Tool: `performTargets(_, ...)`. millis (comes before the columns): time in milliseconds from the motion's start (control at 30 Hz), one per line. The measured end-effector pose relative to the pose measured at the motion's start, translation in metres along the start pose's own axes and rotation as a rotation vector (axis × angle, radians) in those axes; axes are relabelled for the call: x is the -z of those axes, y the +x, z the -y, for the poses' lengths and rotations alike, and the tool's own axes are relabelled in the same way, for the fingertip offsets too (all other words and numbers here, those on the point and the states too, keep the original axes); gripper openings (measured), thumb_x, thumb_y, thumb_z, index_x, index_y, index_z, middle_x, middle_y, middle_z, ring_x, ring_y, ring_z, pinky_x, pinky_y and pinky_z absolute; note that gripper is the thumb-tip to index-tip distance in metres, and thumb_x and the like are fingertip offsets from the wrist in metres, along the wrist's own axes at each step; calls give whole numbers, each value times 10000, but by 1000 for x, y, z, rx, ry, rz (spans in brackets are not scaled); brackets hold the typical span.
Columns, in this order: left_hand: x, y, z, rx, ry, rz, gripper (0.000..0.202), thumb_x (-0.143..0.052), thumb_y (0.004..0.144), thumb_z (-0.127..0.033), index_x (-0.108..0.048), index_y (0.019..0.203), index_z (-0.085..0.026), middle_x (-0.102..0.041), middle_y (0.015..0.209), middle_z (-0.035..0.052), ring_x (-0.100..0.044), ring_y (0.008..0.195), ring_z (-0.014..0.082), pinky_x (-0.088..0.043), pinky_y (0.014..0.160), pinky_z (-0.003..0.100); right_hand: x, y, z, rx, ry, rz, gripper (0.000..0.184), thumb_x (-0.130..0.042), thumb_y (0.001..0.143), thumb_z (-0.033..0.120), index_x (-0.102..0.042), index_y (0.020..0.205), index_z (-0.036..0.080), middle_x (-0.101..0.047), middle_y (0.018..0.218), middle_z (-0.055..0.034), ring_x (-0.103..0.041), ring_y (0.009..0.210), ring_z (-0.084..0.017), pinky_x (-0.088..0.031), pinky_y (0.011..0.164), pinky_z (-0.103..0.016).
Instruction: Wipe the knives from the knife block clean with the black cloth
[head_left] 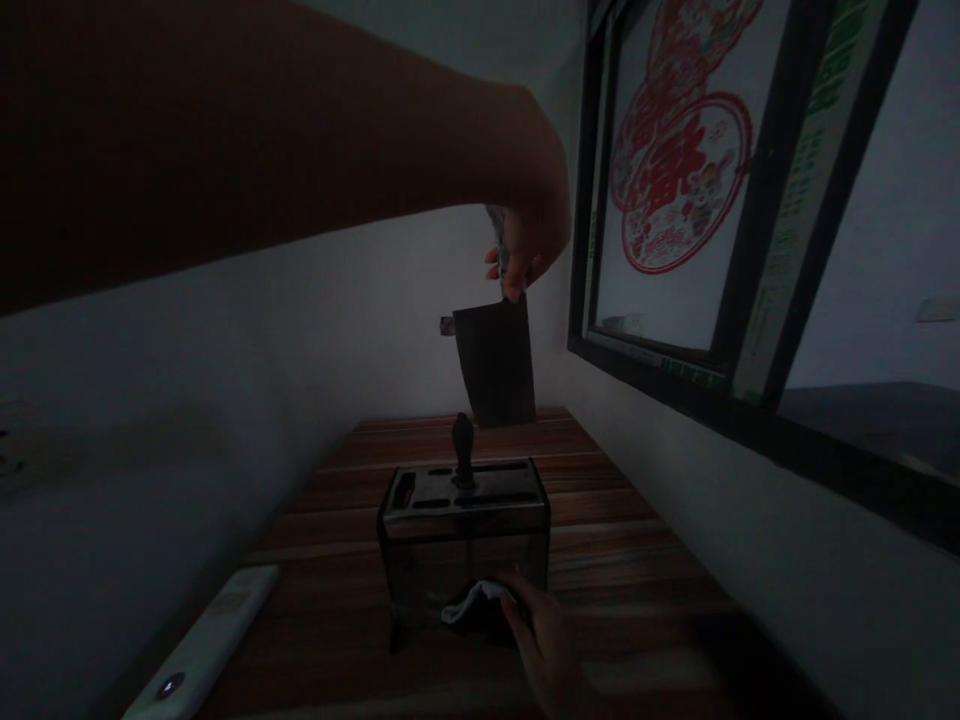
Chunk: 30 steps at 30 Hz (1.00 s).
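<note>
My left hand (pixel 534 225), at the end of an arm reaching in from the upper left, is closed round the handle of a cleaver (pixel 496 362). The wide dark blade hangs down above the back of a knife block (pixel 465 520) with see-through sides and a slotted top. Another tool with a dark handle (pixel 463 445) stands upright in a slot of the block. Low in front, my right hand (pixel 546 635) pinches a dark cloth with a pale edge (pixel 480 598), close to the front of the block. The light is dim, and finer detail is lost.
The knife block stands on a wood-grain table (pixel 622 560) between white walls. A long white device with a round button (pixel 206 640) lies at the table's left edge. On the right, a dark-framed window (pixel 675 375) carries red round paper decorations (pixel 686 185).
</note>
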<state>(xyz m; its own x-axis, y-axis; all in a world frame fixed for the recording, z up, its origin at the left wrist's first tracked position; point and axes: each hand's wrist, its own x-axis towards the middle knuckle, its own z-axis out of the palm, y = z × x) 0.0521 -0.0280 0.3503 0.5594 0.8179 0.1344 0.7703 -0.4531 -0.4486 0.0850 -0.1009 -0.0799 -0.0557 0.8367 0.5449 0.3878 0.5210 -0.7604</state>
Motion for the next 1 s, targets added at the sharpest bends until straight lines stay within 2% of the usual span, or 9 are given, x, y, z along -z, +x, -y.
performTargets(100, -2, -4, -11, -61, 387, 186, 400, -376, 706, -187, -551, 604, 158, -677, 828, 150, -547, 1016, 248, -314, 481, 73, 1, 1, 6, 20, -7, -6, 307, -393, 901, 387, -637, 1037, 259, -689, 1001, -45, -643, 931, -215, -502, 829, -296)
performTargets(200, -5, -7, -15, -125, 519, 219, 412, -361, 742, -189, -569, 620, 145, -685, 783, 109, -571, 998, 240, -405, 614, 185, -1, 0, 7, 26, -7, 13, 305, -395, 903, 375, -632, 1046, 246, -690, 999, -47, -643, 930, -207, -500, 833, -286)
performTargets(267, -8, -7, -16, -129, 510, 254, 384, -393, 759, -190, -592, 625, 110, -687, 746, 71, -586, 982, 229, -416, 735, 271, -3, -2, 3, 15, -15, 18, 300, -410, 900, 377, -623, 1057, 235, -686, 1015, -51, -637, 944, -205, -493, 843, -290)
performTargets(333, -11, -5, -17, -113, 438, 295, 242, -551, 728, -168, -637, 602, 19, -689, 668, 41, -618, 906, 220, -409, 809, 321, -5, -3, -1, 7, -21, 22, 301, -416, 899, 384, -614, 1067, 231, -680, 1031, -55, -629, 959, -203, -481, 859, -295)
performTargets(400, -14, -2, -18, -108, 385, 325, 160, -663, 678, -130, -654, 531, -68, -655, 537, 32, -626, 780, 222, -410, 822, 350, -6, -4, -4, 8, -10, 42, 297, -409, 904, 379, -605, 1076, 237, -675, 1040, -51, -624, 963, -195, -475, 864, -291)
performTargets(467, -18, 2, -20, -108, 382, 331, 191, -692, 670, -139, -656, 485, -109, -604, 446, 34, -599, 688, 226, -397, 823, 383, -5, -4, -6, 12, 8, 62, 289, -405, 908, 372, -595, 1085, 244, -671, 1044, -46, -621, 963, -190, -472, 861, -286)
performTargets(633, -26, 5, -28, -104, 432, 344, 153, -692, 697, -220, -697, 570, -135, -611, 484, 28, -562, 654, 208, -354, 833, 387, -3, -2, -2, 6, 23, 81, 276, -398, 914, 364, -589, 1077, 248, -673, 1021, -40, -621, 943, -183, -470, 842, -273)
performTargets(767, -29, 4, -33, -93, 560, 313, 210, -680, 711, -330, -703, 601, -153, -628, 517, 15, -541, 658, 195, -354, 822, 381, -2, -2, 1, -6, 19, 88, 276, -396, 915, 359, -592, 1072, 244, -672, 1021, -40, -619, 947, -185, -463, 846, -274)
performTargets(1000, -28, 4, -32, -91, 535, 364, 237, -655, 740, -300, -691, 571, -138, -638, 524, 20, -551, 649, 187, -353, 847, 390, -1, -1, 4, 15, 28, 104, 289, -380, 922, 350, -591, 1076, 229, -669, 1038, -51, -618, 958, -181, -462, 851, -274)
